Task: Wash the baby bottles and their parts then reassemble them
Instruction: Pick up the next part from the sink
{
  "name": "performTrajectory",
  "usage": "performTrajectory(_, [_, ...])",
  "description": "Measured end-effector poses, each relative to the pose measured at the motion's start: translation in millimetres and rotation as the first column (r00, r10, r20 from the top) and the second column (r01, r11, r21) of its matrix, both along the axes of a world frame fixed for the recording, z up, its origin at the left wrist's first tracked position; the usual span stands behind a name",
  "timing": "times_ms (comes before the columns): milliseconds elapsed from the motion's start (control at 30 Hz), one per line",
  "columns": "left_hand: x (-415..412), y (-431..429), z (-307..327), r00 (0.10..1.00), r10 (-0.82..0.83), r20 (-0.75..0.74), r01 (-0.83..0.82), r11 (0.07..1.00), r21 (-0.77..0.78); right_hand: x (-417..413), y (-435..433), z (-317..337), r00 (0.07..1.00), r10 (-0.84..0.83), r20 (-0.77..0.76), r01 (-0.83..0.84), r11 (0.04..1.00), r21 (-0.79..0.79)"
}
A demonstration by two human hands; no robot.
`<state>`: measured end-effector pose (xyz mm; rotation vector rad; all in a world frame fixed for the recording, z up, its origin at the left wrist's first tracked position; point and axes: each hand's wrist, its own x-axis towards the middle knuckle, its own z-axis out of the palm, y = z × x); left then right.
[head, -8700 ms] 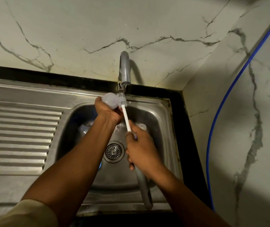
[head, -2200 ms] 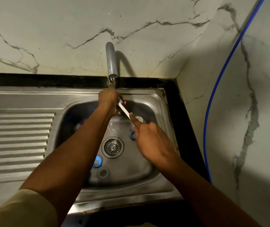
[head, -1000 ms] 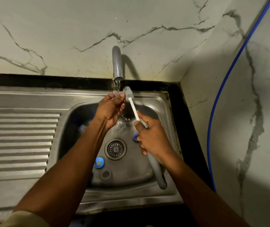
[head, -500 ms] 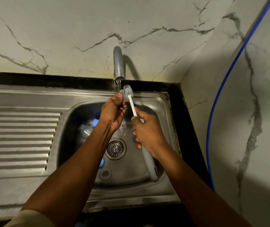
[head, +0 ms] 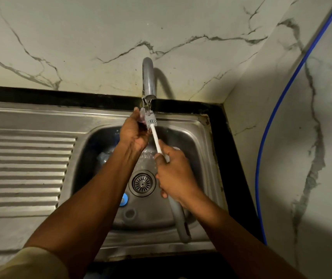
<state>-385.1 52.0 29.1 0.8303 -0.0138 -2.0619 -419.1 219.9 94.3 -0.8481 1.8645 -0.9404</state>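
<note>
The small clear part [head: 142, 115] sits right under the mouth of the tap [head: 148, 77], above the back edge of the sink [head: 202, 137]. The left hand [head: 134, 132] pinches it at the fingertips, and it is too small and blurred to say which bottle part it is. The bristle head of the brush [head: 151, 120] lies against the part's right side. The right hand [head: 174, 175] is closed round the brush's white stem, and the grey handle trails out below the palm towards the sink's front edge.

To do this step well, the left hand should probably roll the part between its fingertips so that the bristles meet every face. The pinch covers some of the surface and would otherwise leave it unscrubbed. Short, light strokes suit a piece this small, because a hard push could flick it out of the pinch and down beside the drain [head: 142, 183].

More pieces wait on the basin floor: a clear bottle [head: 104, 157] at the left wall, with a blue ring [head: 123, 199] and a grey ring [head: 130, 213] towards the front. The ribbed draining board [head: 24, 168] at the left looks a fair place for rinsed pieces.
</note>
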Motion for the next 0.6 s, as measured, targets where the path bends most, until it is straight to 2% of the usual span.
performTrajectory(133, [-11,10,0,0.988,-0.083,0.134,0.090,0.995,-0.043,-12,-22,-7,0.995,-0.087,-0.052,0.084,0.995,-0.060])
performTrajectory(233, [-4,-6,-2,0.997,-0.011,0.073,0.009,0.999,0.035,-3,-7,-7,0.998,-0.002,-0.067,0.003,1.000,0.013])
performTrajectory(300, [-1,-12,-10,0.997,0.004,0.082,-0.008,0.999,0.050,2,0,-7,0.998,0.018,-0.064,-0.016,0.999,0.037])
performTrajectory(433, [-11,4,-16,0.955,-0.148,0.256,0.158,0.987,-0.019,-11,-15,-9,0.998,-0.058,-0.035,0.058,0.998,-0.004])
performTrajectory(600, [0,-4,-6,0.960,-0.198,0.196,0.202,0.979,0.000,-18,-15,-5,0.998,-0.060,-0.002,0.060,0.998,-0.008])
